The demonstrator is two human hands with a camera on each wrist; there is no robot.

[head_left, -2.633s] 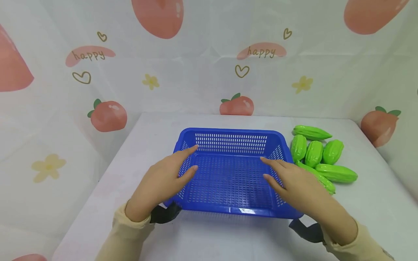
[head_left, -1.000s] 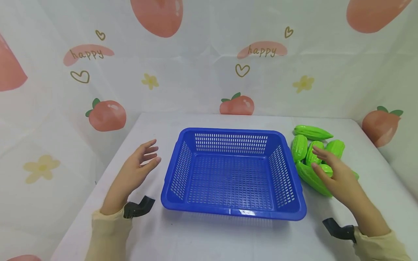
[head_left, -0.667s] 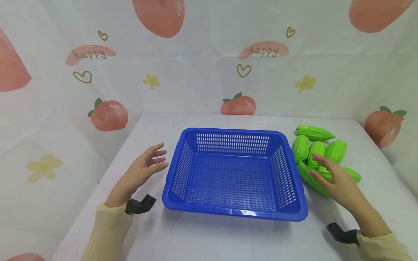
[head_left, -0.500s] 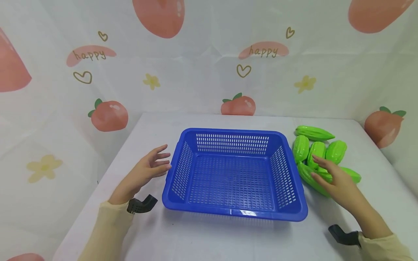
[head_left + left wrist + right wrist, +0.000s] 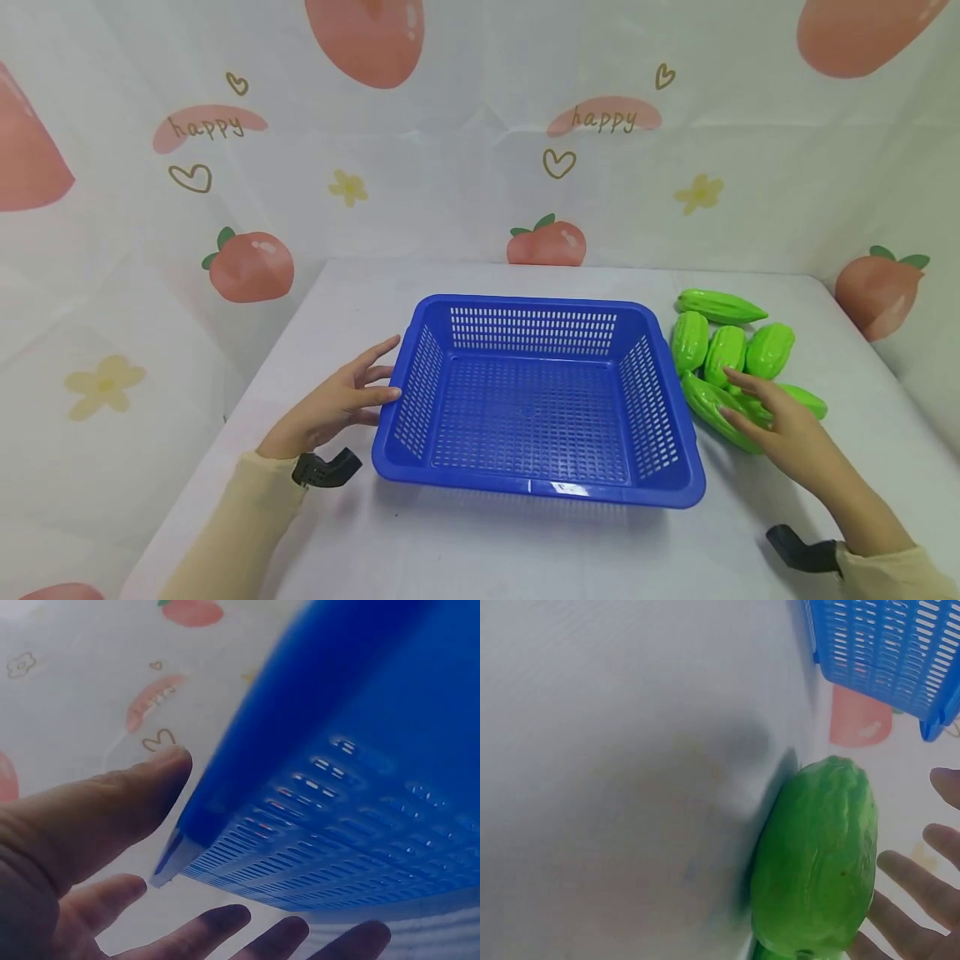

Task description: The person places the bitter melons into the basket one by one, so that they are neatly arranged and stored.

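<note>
A blue plastic basket [image 5: 540, 490] with slotted walls stands on the table, with nothing inside. My left hand [image 5: 330, 408] is at its left rim, fingers spread. In the left wrist view the thumb [image 5: 112, 814] is beside the basket rim [image 5: 262, 720], the other fingers below it. Several bright green ridged gourds lie right of the basket, among them a pointed far gourd [image 5: 720, 307]. My right hand [image 5: 795, 429] hovers over the near ones, partly hiding them, thumb and fingers apart. The right wrist view shows a gourd [image 5: 817, 862] close to its fingers [image 5: 922, 892].
The white tabletop [image 5: 487, 558] reaches back to a fruit-printed cloth backdrop [image 5: 450, 167], which also hangs at both sides. A black strap-like piece [image 5: 327, 468] sticks out at the left wrist, and a similar black piece [image 5: 802, 550] at the right.
Both hands have gone from over the basket out to its sides. Lately my left hand has come right, up to the rim. My right hand has shifted slightly nearer. Basket and gourds stay put.
</note>
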